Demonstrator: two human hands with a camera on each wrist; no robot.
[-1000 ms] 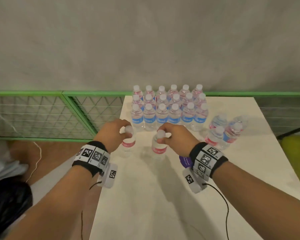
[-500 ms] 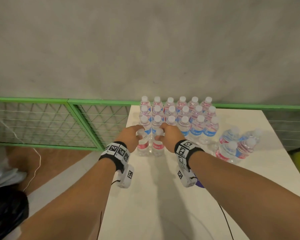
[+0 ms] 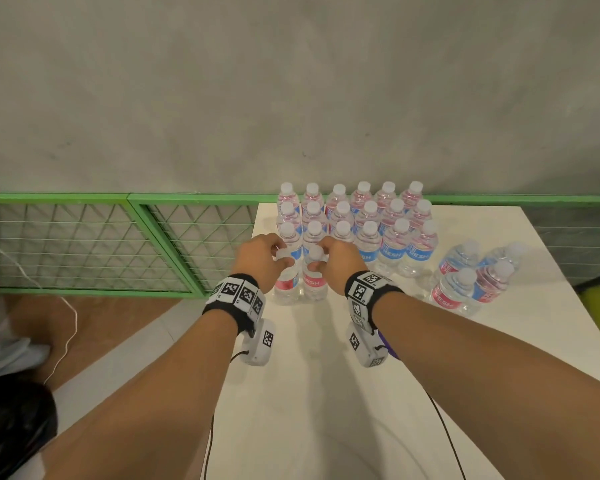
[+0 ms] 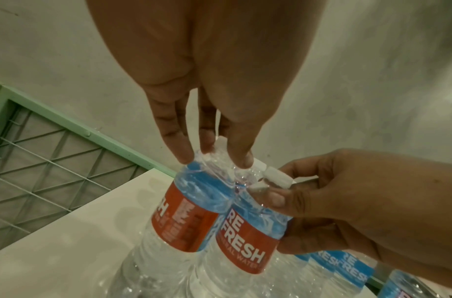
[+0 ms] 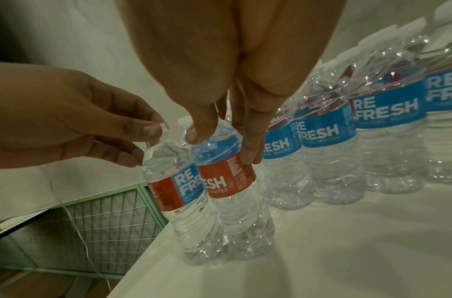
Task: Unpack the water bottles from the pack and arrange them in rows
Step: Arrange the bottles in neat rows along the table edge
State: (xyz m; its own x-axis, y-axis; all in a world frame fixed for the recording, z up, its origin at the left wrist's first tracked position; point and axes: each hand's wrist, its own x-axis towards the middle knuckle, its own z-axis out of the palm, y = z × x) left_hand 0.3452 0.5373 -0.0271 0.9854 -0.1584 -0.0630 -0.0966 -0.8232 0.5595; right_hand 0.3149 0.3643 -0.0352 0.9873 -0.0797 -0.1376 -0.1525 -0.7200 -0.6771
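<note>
Two clear water bottles with red-and-blue labels stand side by side, touching, on the white table [image 3: 326, 403], in front of the left end of three rows of bottles [image 3: 355, 220]. My left hand [image 3: 279, 256] grips the left bottle [image 3: 286, 284] at its neck. My right hand [image 3: 317, 258] grips the right bottle [image 3: 314, 282] the same way. In the left wrist view my left hand [image 4: 214, 161] pinches the left bottle [image 4: 184, 221] just under its cap. In the right wrist view my right hand [image 5: 219, 149] holds the right bottle [image 5: 229, 181] by its shoulder.
A cluster of several more bottles [image 3: 475, 275] sits at the right of the table; whether wrap still holds them I cannot tell. A green mesh fence [image 3: 84, 244] runs left of the table. A grey wall stands close behind the rows.
Both hands have carried their bottles away from me and together. The two bottles now stand against the front row's left end.
</note>
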